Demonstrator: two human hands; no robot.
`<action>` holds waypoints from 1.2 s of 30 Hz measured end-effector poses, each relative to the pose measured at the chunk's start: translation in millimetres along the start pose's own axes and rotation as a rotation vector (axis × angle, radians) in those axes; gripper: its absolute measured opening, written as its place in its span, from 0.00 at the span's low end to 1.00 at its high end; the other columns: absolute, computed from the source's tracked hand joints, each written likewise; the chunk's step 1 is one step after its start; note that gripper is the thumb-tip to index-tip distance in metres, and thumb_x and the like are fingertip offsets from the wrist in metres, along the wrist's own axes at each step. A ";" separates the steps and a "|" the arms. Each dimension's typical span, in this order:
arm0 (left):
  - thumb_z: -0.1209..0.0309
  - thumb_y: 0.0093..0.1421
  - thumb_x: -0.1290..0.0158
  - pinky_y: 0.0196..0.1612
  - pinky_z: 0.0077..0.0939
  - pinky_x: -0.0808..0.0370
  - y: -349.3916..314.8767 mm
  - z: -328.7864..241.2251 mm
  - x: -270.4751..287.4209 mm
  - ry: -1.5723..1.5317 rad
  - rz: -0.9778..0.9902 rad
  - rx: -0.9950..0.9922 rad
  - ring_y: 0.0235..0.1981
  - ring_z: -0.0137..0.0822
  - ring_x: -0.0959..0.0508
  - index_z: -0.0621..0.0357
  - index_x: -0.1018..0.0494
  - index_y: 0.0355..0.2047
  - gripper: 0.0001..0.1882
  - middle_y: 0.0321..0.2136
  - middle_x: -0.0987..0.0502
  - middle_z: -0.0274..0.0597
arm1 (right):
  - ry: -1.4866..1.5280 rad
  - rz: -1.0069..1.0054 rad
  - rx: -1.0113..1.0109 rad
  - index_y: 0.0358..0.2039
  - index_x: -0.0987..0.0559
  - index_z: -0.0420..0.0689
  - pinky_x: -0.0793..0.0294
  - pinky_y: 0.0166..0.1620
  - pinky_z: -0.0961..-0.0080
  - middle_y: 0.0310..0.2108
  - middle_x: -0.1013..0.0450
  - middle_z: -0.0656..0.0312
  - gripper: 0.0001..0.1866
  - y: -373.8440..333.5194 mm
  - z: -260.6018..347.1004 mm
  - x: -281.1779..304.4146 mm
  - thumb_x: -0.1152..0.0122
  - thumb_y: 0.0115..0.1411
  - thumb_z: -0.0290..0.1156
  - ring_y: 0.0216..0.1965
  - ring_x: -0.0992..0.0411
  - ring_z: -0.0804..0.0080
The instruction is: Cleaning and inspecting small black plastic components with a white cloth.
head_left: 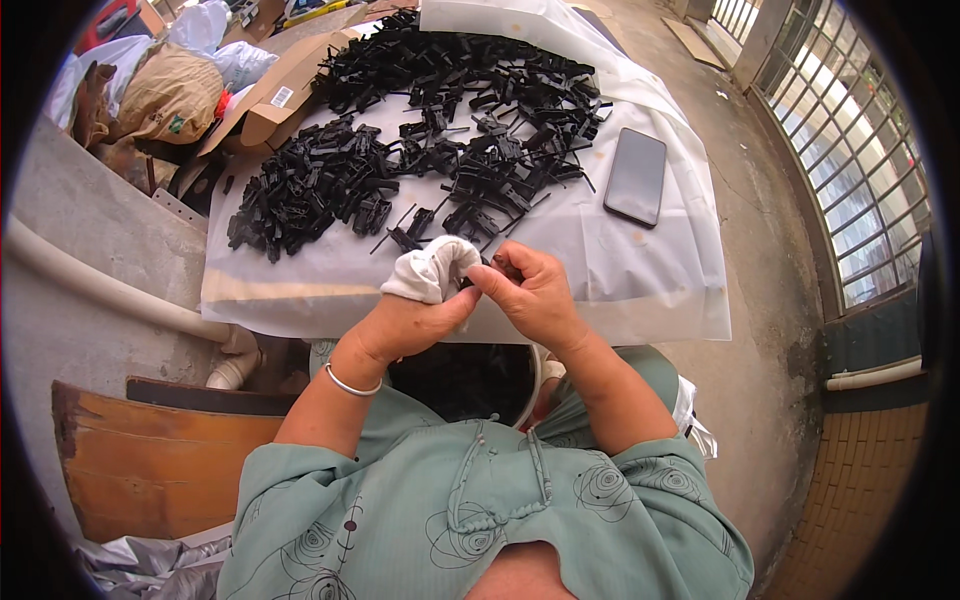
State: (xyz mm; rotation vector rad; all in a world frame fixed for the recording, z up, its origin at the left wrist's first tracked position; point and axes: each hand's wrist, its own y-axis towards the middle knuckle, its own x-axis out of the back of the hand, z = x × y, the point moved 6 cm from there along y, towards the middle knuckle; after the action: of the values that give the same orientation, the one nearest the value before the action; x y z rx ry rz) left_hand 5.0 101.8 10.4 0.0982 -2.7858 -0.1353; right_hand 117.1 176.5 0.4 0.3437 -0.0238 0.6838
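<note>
Both hands meet over the near edge of the covered table, thumbs close together. My left hand (420, 322) has a white cloth covering (430, 270) over its fingers and a bracelet at the wrist. It is closed on a small black part (467, 283), which is mostly hidden by the fingers. My right hand (533, 290) is curled, with thumb and forefinger pinching at the same part. Just beyond the hands lie a few loose black plastic parts (410, 232) with thin rods sticking out.
A big heap of black parts (470, 80) spreads over the white sheet (640, 285), with a smaller pile (315, 185) at left. A phone (636, 177) lies at right. Below the table edge, a round container (460, 378) sits between my legs. A cardboard box (285, 100) and bags stand at far left.
</note>
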 end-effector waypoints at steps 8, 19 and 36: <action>0.79 0.56 0.51 0.21 0.15 0.29 -3.8 6.2 -0.3 -0.348 -0.215 0.128 0.26 0.23 0.29 0.64 0.34 0.43 0.14 0.33 0.29 0.39 | -0.135 0.172 0.193 0.26 0.30 0.36 0.37 0.25 0.75 0.16 0.38 0.61 0.13 -2.7 3.7 -12.0 0.52 0.63 0.32 0.20 0.41 0.79; 0.81 0.52 0.50 0.35 0.23 0.28 -5.2 -5.9 -0.8 0.404 -0.302 -0.217 0.30 0.25 0.28 0.68 0.30 0.37 0.11 0.30 0.27 0.40 | 0.066 0.170 -0.108 0.24 0.27 0.36 0.35 0.26 0.77 0.16 0.33 0.64 0.15 -4.8 -25.7 -22.9 0.50 0.60 0.36 0.20 0.37 0.78; 0.75 0.61 0.63 0.21 0.14 0.36 -8.8 13.4 0.5 -0.403 -0.138 0.165 0.18 0.21 0.36 0.59 0.43 0.53 0.18 0.29 0.31 0.36 | -0.081 0.062 0.256 0.27 0.23 0.39 0.40 0.21 0.82 0.17 0.33 0.63 0.05 2.8 13.5 -2.1 0.37 0.50 0.25 0.16 0.39 0.79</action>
State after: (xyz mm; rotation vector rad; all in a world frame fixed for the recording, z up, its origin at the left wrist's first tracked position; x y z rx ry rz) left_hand 0.3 94.1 -2.8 0.3387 -3.1885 0.0484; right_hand 115.0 172.9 13.7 0.6188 -0.0240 0.7357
